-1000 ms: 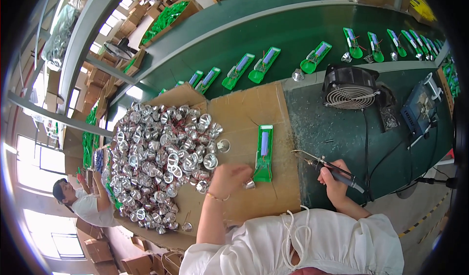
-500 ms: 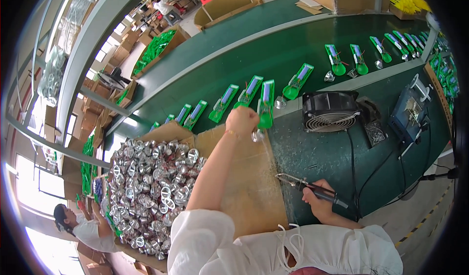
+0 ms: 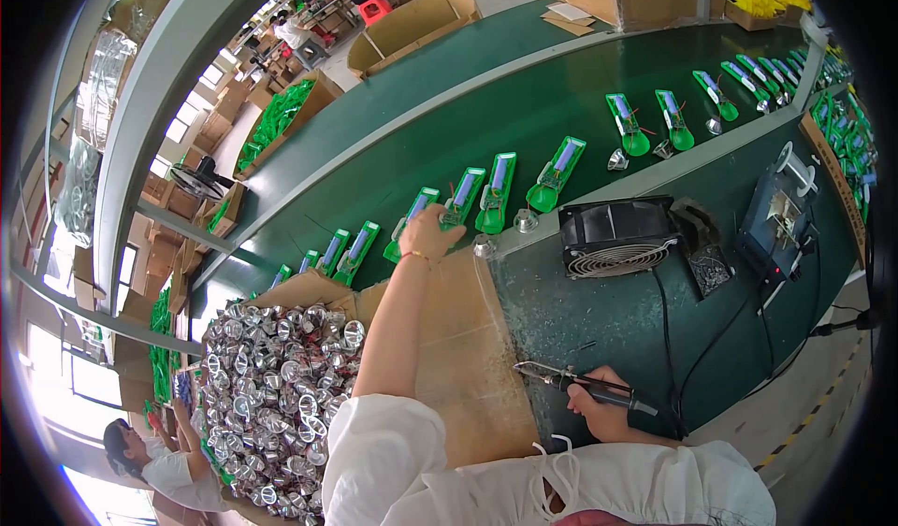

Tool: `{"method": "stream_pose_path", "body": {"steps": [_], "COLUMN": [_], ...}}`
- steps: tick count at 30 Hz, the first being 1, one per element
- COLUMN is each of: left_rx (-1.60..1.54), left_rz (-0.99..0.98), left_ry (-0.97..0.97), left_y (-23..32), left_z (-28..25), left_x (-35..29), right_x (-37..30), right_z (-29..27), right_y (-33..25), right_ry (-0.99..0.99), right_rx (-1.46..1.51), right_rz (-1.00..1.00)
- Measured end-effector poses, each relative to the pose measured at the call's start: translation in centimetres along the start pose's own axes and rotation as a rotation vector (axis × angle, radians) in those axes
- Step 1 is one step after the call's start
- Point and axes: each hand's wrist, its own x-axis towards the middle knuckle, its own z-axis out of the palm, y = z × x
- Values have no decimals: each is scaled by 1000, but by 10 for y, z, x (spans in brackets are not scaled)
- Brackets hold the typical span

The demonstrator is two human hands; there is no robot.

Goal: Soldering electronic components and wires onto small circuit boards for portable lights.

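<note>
My left hand (image 3: 430,234) reaches over the belt's near edge, thumb and fingers about the round lower end of a green plastic casing (image 3: 465,192) with a blue-violet cylinder inside. Its fingertips are partly hidden. Similar casings lie on both sides: one just left, partly behind my hand, and another (image 3: 496,194) to the right with a silver reflector cup (image 3: 484,244) below it. In my right hand (image 3: 603,406), closed round the handle, is a soldering iron (image 3: 613,390). Its metal tip points left above the worktop, near the edge of the brown cardboard sheet (image 3: 458,339).
Silver reflector cups (image 3: 271,404) fill a carton at left. A black fan (image 3: 617,236) and a blue device with a wire spool (image 3: 781,213) stand at right, their cables crossing the worktop. Along the green belt (image 3: 374,166) lie more casings. A person (image 3: 178,456) works at lower left.
My left hand has moved left from the casing beside the reflector cup, which now lies farther up on the belt. The view has shifted slightly; my right hand still holds the soldering iron.
</note>
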Motion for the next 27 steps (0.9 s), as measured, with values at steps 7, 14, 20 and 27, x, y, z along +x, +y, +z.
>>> {"method": "stream_pose_path", "body": {"steps": [7, 14, 20, 27], "left_rx": [-58, -139, -111, 279], "left_rz": [-78, -37, -201, -229], "left_ry": [34, 116, 376, 309], "left_y": [6, 10, 3, -39], "left_z": [-19, -9, -8, 3], "left_x": [-44, -222, -335, -384], "right_x": [0, -1, -3, -12], "right_z": [-2, -3, -2, 4], "right_y": [3, 3, 1, 4], "right_ry": [2, -25, -16, -54], "right_rx": [-5, -9, -78, -103], "right_rz": [-31, -99, -204, -242]}}
